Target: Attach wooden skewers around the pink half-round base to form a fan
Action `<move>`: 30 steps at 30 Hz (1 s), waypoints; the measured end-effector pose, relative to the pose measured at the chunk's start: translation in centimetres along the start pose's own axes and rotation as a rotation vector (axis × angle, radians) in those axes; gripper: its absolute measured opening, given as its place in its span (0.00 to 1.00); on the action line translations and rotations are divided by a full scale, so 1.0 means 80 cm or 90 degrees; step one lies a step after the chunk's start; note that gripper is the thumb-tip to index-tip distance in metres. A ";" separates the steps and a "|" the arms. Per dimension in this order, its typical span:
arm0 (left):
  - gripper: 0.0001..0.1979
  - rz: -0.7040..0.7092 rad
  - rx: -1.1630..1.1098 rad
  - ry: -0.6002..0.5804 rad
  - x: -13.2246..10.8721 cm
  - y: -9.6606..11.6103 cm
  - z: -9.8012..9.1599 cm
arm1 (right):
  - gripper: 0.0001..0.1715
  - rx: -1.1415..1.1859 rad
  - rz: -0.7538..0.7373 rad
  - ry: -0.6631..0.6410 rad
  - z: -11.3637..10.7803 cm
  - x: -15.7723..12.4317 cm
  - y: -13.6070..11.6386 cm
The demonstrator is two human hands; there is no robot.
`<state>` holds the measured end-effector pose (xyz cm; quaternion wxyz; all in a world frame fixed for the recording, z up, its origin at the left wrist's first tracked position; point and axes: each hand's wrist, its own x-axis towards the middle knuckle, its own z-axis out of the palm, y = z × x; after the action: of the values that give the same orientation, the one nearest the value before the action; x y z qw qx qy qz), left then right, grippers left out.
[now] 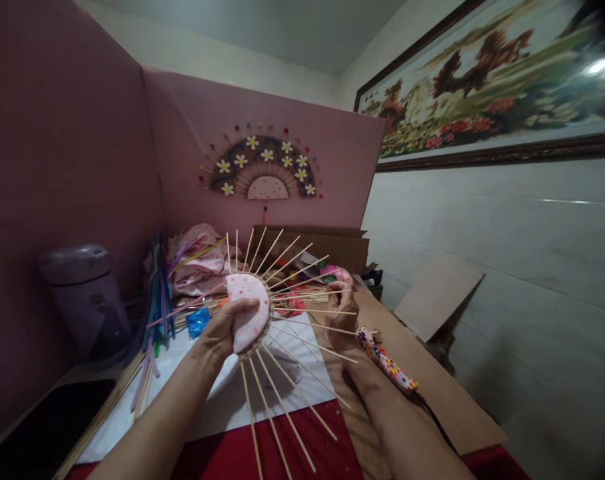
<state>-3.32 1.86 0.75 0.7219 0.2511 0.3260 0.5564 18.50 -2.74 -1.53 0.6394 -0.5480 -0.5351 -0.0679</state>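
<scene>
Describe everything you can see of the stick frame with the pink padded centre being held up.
The stick frame is a pink, white-dotted padded disc with thin pale wooden sticks radiating from its rim like sun rays. It is held upright above the table. The left hand grips the disc, thumb across it; the right hand touches sticks on its right side.

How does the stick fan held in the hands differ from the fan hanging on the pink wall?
The held fan has bare sticks radiating almost all the way round; the wall fan spans a half circle. The held fan has no weaving between its sticks, while the wall fan carries a dark band with white flowers and beads at its stick tips. The held fan is gripped by the left hand, with the right hand at its sticks; the wall fan hangs flat. Both share a pink dotted centre.
</scene>
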 end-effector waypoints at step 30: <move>0.07 -0.100 0.071 0.018 0.007 0.008 -0.013 | 0.05 0.022 -0.207 0.125 0.058 0.054 0.054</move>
<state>-4.40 2.55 0.45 0.7437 0.2565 0.3850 0.4826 20.41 4.70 -1.79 0.6785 -0.4341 -0.5525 -0.2143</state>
